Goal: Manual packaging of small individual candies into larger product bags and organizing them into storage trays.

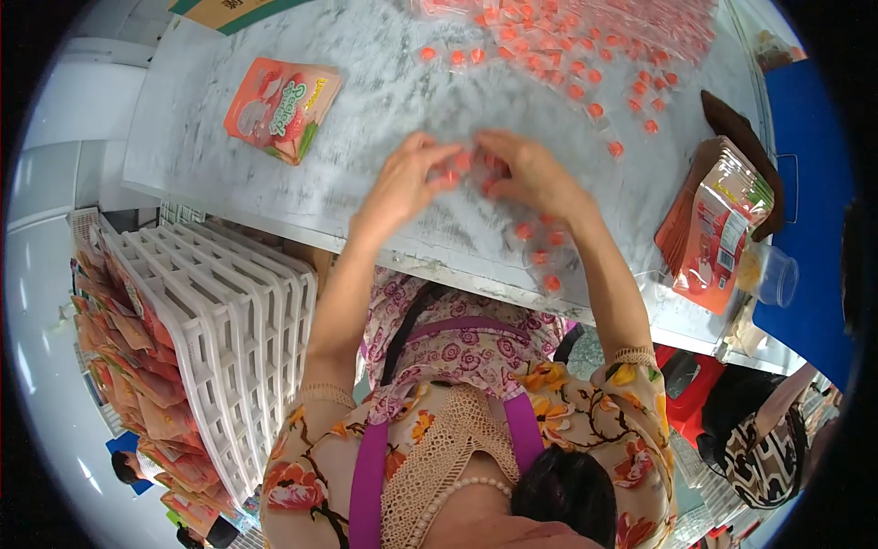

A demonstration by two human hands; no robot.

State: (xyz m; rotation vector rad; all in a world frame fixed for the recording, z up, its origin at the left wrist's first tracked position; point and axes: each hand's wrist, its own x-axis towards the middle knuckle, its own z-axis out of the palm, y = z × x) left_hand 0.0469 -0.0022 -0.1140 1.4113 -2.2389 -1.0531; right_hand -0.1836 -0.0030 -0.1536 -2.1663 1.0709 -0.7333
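Note:
Above the marbled white table (366, 91), my left hand (402, 183) pinches small red candies (455, 167) in clear wrappers between thumb and fingers. Close beside it, my right hand (540, 178) curls around more of the wrapped candies (492, 166). Both hands are slightly blurred, and the fingers partly hide the candies. Several loose candies (540, 247) lie by my right wrist near the table's front edge. A filled-looking pink pouch (282, 108) lies flat on the table beyond my left hand.
A large pile of wrapped candies (558, 46) spreads across the far side. Stacked flat pouches (718, 224) lie at the right, near a clear plastic cup (777, 274) and a blue surface (809, 156). White plastic crates (229, 320) with pouches stand at the left. Other people work nearby.

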